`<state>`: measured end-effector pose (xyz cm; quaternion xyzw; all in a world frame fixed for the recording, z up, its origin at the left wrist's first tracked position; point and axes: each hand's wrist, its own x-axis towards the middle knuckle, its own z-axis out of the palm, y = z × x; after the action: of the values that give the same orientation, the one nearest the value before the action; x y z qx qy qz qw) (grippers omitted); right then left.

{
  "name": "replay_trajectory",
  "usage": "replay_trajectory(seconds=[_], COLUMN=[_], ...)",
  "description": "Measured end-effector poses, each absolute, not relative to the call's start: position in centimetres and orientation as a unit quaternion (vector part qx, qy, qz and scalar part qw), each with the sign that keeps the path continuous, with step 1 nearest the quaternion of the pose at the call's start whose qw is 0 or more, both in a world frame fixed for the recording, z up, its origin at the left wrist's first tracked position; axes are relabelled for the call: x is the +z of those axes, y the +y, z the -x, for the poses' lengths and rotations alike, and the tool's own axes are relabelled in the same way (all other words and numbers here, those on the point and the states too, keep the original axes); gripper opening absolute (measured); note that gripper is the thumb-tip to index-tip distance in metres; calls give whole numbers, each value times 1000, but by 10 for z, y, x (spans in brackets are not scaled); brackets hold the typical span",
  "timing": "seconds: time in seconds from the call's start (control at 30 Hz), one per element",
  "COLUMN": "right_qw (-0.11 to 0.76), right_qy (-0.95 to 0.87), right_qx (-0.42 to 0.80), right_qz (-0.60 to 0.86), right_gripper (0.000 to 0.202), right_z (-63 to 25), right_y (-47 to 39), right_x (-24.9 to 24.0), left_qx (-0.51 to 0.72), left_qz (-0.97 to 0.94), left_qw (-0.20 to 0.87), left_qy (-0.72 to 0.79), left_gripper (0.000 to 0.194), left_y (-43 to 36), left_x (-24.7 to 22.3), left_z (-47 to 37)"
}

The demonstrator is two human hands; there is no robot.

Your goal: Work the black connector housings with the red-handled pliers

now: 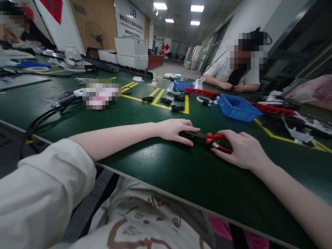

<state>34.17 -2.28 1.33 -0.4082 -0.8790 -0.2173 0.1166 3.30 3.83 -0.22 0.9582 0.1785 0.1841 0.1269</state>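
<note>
Red-and-black handled pliers [210, 140] are gripped by their handles in my right hand [242, 147], above the green tabletop [166, 183]. Their jaws point left and meet a small black part [187, 135]. My left hand [174, 129] holds that black part between thumb and fingers, which cover some of it. Whether the jaws are closed on the part cannot be made out. Beyond my hands, several similar black parts [177, 108] lie inside and beside yellow tape markings [157, 100].
A blue bin [238, 108] stands right of centre, with a smaller blue bin [183, 85] farther back. Red strips [202, 92] lie near them. Black cables [43, 119] hang over the left table edge. Across the table sits another person [233, 74].
</note>
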Motion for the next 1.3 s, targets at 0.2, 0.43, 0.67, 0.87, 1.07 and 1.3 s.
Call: replay_trajectory(seconds=[0.2,0.43,0.67,0.87,1.07,1.3], right_qw=[115,106,89,105,110,129], right_qy=[-883,-878,-880,-886,-890,-880], right_qx=[-196,-185,-169,-186,-188,-223], right_qz=[410,428,434,411,401,399], right_gripper=[59,62,62,62,58,64], right_z=[-343,-342,-341,-343,-344,-353], right_y=[-22,-21,-21,-20,-22,-21], right_x=[14,14,15,14,18,17], left_qx=[182,204,206,198,185,177], left_qz=[-950,-935,-938,-944,-945,-943], left_qw=[158,219,219,204,182,183], left_qy=[196,190,172,168,198,214], left_gripper=[77,71,71,76,87,69], left_y=[35,38,41,41,40,36], left_x=[3,3,0,0,0,2], left_z=[-33,-34,-34,-32,-28,-28])
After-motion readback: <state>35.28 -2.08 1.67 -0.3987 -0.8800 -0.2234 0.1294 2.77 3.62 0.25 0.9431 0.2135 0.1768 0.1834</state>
